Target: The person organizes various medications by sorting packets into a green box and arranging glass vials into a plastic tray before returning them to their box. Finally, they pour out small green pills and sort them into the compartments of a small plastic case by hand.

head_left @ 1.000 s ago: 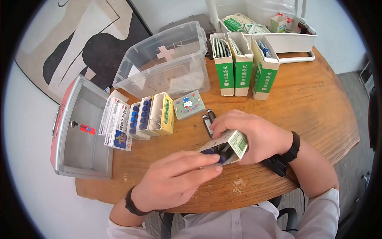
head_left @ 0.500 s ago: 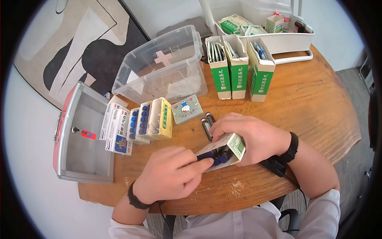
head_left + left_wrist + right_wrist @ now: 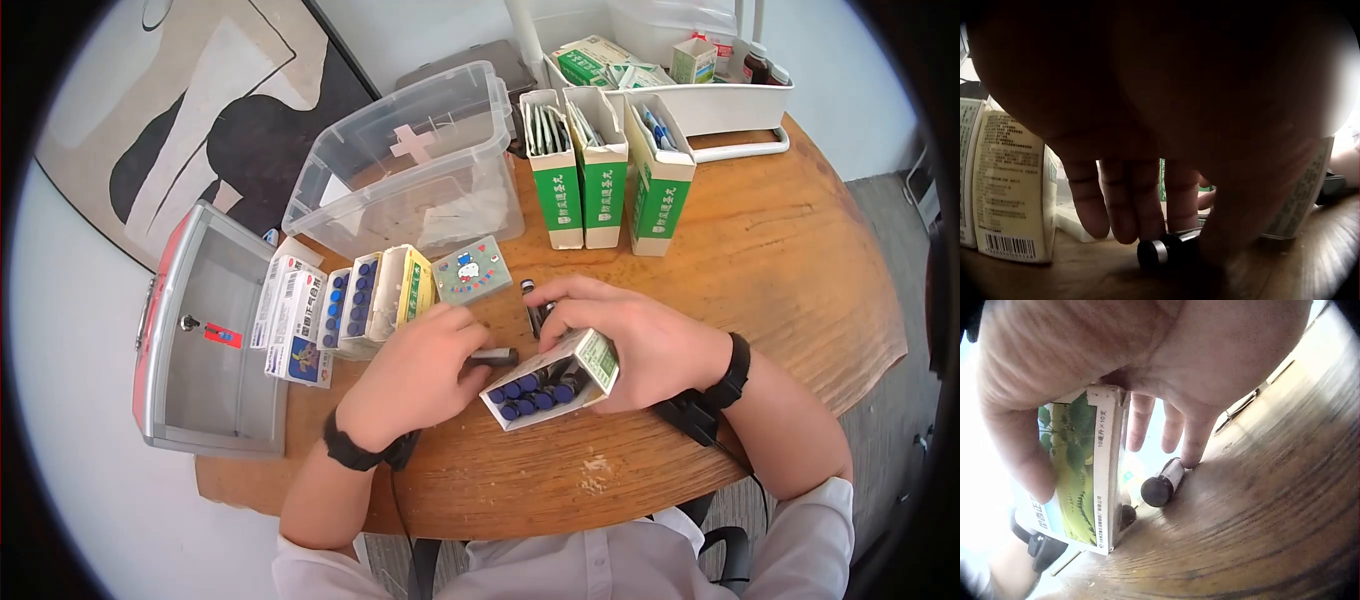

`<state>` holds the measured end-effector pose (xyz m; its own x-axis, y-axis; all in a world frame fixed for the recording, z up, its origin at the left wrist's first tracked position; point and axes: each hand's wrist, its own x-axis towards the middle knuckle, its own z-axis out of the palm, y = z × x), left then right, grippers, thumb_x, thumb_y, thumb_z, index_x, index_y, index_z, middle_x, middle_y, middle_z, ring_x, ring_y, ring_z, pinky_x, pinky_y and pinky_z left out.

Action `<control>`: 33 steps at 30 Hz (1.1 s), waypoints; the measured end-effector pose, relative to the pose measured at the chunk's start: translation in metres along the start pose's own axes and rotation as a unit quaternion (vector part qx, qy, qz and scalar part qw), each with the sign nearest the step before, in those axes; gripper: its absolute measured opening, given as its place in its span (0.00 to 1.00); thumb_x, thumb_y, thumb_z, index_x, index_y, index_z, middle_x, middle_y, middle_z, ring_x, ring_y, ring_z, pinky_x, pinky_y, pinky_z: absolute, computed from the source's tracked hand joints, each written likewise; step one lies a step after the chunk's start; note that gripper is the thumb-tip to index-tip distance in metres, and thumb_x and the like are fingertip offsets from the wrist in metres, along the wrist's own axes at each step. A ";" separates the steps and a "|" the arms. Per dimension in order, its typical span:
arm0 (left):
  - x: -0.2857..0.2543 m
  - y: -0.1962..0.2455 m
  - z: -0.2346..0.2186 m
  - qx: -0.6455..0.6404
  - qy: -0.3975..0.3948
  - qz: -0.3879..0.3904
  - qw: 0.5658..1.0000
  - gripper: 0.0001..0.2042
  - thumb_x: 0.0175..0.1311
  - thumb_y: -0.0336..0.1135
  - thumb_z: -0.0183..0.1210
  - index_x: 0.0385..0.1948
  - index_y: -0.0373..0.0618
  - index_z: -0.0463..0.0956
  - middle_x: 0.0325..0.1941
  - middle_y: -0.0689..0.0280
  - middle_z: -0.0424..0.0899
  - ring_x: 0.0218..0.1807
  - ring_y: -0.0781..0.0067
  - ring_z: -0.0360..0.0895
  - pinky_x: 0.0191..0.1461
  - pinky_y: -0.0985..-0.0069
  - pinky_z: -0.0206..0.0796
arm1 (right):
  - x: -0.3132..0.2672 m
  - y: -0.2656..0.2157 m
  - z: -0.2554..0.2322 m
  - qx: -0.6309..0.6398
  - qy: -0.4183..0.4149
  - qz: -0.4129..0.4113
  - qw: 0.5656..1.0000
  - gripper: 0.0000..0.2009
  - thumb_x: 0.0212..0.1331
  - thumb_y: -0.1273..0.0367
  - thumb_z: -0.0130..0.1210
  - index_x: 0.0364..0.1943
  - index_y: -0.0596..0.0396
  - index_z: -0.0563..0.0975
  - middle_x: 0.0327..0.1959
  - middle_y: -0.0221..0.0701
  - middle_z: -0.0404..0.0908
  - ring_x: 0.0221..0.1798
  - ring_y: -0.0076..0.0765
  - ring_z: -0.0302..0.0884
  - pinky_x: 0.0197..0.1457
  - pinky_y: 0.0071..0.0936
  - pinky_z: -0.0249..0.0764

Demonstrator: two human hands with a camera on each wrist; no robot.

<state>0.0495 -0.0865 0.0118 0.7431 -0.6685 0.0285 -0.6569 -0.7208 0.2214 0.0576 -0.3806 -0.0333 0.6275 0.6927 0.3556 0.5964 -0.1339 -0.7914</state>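
My right hand (image 3: pixel 635 345) grips a small medicine box (image 3: pixel 1079 469), its thumb across the printed face. The box's open end, in the head view, shows several blue-capped vials (image 3: pixel 535 395) packed inside. Just left of the box, my left hand (image 3: pixel 415 370) pinches a dark glass vial (image 3: pixel 495 356) between thumb and fingers. In the left wrist view that vial's cap (image 3: pixel 1154 253) sticks out low over the tabletop. A second loose vial (image 3: pixel 1163 485) lies on the wood, right at my right hand's fingertips.
Left stand opened boxes of blue-capped vials (image 3: pixel 362 295), white cartons (image 3: pixel 300 325) and a clear-fronted case (image 3: pixel 230 350). Behind are a small cartoon-printed case (image 3: pixel 473 272), a clear plastic bin (image 3: pixel 400 200), tall green-and-white boxes (image 3: pixel 603 200) and a white rack (image 3: pixel 730 108).
My left hand has left the box opening, moved up and taken one of the two loose vials. The box has tilted, exposing more vial caps; the right hand keeps its grip.
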 end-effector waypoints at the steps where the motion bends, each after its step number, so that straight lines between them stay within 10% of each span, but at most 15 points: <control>1: -0.005 0.004 -0.002 0.001 0.001 -0.001 1.000 0.12 0.62 0.26 0.72 0.46 0.42 0.86 0.47 0.55 0.88 0.51 0.51 0.86 0.52 0.62 0.78 | 0.000 -0.001 0.000 -0.001 0.001 0.001 1.000 0.28 0.43 0.72 0.78 0.54 0.51 0.81 0.73 0.47 0.76 0.77 0.59 0.74 0.76 0.45 0.75; 7: -0.022 0.052 -0.043 -0.090 0.219 0.020 0.971 0.17 0.51 0.23 0.80 0.45 0.45 0.90 0.38 0.64 0.88 0.36 0.65 0.85 0.38 0.72 0.78 | 0.000 0.002 0.001 -0.016 0.013 -0.002 1.000 0.29 0.43 0.70 0.79 0.54 0.52 0.81 0.72 0.46 0.78 0.74 0.57 0.77 0.75 0.45 0.76; 33: -0.009 0.062 -0.024 -0.002 0.168 0.127 0.978 0.23 0.54 0.20 0.67 0.55 0.46 0.89 0.58 0.58 0.86 0.54 0.52 0.87 0.55 0.61 0.81 | 0.001 -0.001 0.004 -0.008 0.030 -0.033 0.999 0.30 0.49 0.70 0.76 0.60 0.55 0.80 0.56 0.41 0.84 0.64 0.57 0.81 0.69 0.46 0.78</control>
<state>0.0052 -0.1214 0.0489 0.5565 -0.7272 0.4019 -0.8256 -0.5383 0.1692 0.0558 -0.3771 -0.0338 0.6152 0.6561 0.4371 0.6457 -0.1013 -0.7569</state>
